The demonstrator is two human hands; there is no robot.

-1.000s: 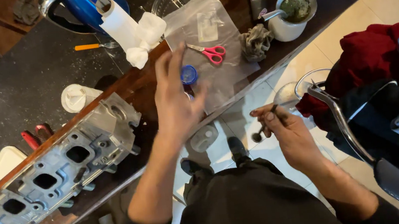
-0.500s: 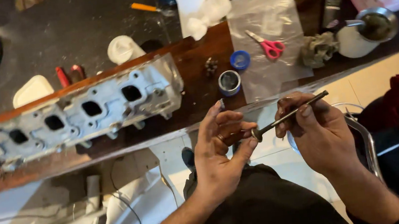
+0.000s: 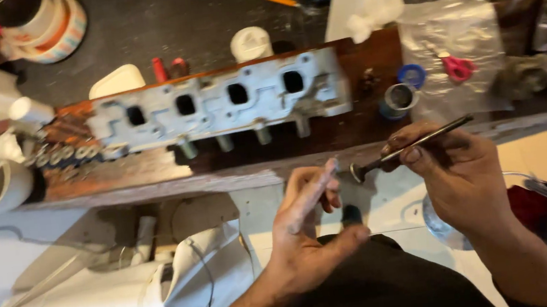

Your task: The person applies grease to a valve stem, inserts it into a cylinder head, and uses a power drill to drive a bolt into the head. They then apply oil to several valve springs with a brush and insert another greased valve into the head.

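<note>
left hand: mine, nearest, open and holding nothing, forefinger raised to the valve's head
right hand: pinching engine valve by its stem, over the bench's near edge
step: looks like coating the valve head; next needs a light, even fingertip dab
axis: long, head points near-left, stem tip far-right
beyond: small open tin, cylinder head lying left-right

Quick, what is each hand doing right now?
Left hand: open, holding nothing, one finger stretched toward the valve's head.
Right hand: closed on the engine valve, pinching its stem.
</note>
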